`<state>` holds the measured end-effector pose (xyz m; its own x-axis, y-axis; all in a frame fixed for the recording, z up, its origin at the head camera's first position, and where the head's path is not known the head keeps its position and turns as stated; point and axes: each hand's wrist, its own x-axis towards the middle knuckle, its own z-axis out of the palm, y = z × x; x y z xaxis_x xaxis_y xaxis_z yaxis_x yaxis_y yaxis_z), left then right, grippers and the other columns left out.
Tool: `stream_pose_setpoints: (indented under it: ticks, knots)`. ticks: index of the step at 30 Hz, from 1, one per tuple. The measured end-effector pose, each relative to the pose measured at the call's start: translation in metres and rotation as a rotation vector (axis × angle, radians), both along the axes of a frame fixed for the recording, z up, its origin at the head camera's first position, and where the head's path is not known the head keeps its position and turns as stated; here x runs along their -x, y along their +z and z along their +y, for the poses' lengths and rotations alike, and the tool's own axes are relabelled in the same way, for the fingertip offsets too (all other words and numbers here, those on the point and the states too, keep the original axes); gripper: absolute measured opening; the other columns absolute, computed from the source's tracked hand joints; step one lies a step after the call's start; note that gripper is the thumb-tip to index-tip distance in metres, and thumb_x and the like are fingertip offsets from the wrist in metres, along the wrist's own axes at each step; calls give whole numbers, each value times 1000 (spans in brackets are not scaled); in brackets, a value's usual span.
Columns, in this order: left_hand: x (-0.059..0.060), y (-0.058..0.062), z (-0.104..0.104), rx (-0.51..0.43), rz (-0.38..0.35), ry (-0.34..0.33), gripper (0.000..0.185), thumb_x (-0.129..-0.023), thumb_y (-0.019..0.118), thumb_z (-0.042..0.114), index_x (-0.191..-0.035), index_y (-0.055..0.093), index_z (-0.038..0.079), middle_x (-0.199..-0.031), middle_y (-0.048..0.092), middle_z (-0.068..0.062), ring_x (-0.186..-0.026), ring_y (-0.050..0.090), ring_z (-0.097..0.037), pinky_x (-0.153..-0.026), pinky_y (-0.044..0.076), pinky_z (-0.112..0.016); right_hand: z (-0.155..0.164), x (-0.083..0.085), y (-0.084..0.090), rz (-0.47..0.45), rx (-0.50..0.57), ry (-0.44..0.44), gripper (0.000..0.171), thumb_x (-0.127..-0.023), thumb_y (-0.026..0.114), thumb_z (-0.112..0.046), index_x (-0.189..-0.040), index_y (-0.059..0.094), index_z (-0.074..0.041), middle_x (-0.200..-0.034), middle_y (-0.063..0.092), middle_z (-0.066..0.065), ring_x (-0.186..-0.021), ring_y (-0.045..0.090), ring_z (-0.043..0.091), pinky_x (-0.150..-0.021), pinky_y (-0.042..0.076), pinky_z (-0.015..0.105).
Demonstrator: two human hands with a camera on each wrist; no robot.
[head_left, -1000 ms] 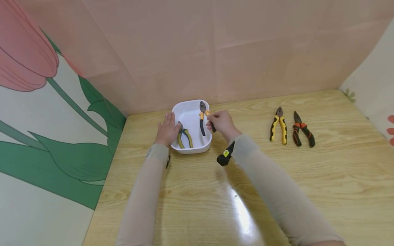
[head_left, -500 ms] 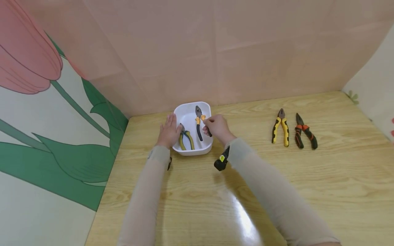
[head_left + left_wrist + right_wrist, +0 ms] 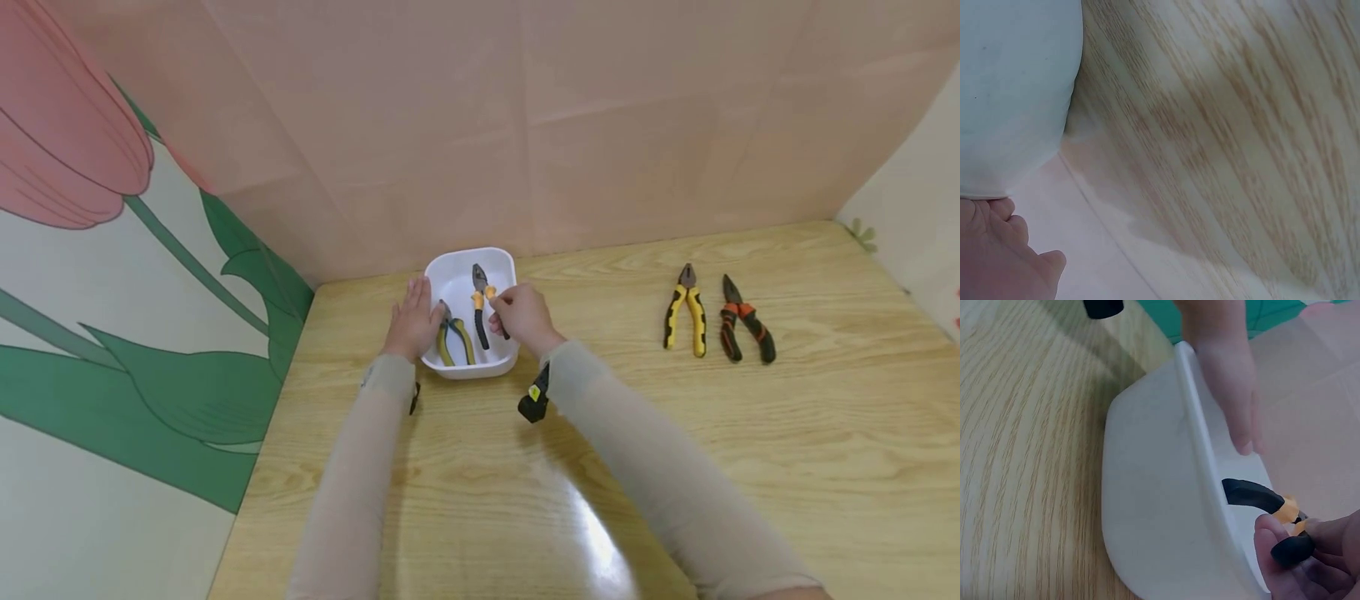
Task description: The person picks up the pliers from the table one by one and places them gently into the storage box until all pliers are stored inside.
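Plainly, the right hand pinches just the right handle of the black-and-orange pliers, which lie over the right half of the white tub; whether they touch its floor cannot be told. Held that way, they could swivel and knock the green-handled pliers at near left. The left hand rests straight-fingered at the left rim without a clenched grasp, so a hard bump might slide the tub.

The right hand pinches black-and-orange pliers, seemingly over the white tray.
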<state>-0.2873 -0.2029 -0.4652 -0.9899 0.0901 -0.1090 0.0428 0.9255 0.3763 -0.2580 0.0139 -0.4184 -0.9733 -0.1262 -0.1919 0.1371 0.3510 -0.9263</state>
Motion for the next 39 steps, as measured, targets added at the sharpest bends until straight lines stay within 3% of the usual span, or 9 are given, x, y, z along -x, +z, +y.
stream_pose_setpoints:
  ticks: [5,12,16,21,25,39]
  knots:
    - [0,-1,0,-4,-11,-3,68,-110,27,44,-163,-1,12,-171,-2,-6,-155,-10,-20,-125,2,-56,-2,0,-1,0,-76,6,28,-107,52,-16,-108,70,6,-87,71,15,-70,66,18,-63,57,25]
    - [-1,1,1,-18,3,-9,68,-110,27,44,-163,0,10,-171,-1,-7,-156,-9,-20,-125,3,-56,-8,0,-4,93,-217,28,31,-107,50,-17,-95,71,2,-78,68,11,-66,63,15,-60,53,25]
    - [-2,2,1,-19,19,-11,68,-110,29,42,-163,3,8,-171,0,-8,-156,-7,-22,-125,4,-57,-13,0,-9,139,-281,44,30,-107,51,-17,-97,71,2,-78,68,8,-70,65,17,-61,55,27]
    - [-5,3,2,-19,23,-7,68,-110,30,41,-163,5,7,-170,2,-9,-156,-4,-24,-125,6,-58,-18,-1,-15,252,-465,101,30,-107,51,-18,-94,70,1,-82,70,9,-74,67,23,-68,56,35]
    - [-4,4,2,-22,21,-7,68,-110,29,42,-163,4,8,-170,1,-8,-157,-4,-24,-125,6,-57,-21,-2,-17,323,-551,101,29,-106,53,-19,-92,69,0,-86,71,13,-77,66,29,-73,55,44]
    - [-4,2,1,-27,26,-14,69,-109,25,46,-163,3,9,-170,0,-8,-156,-6,-22,-125,6,-57,-29,-6,-22,309,-734,166,27,-107,51,-19,-104,67,2,-85,71,15,-75,69,29,-68,60,42]
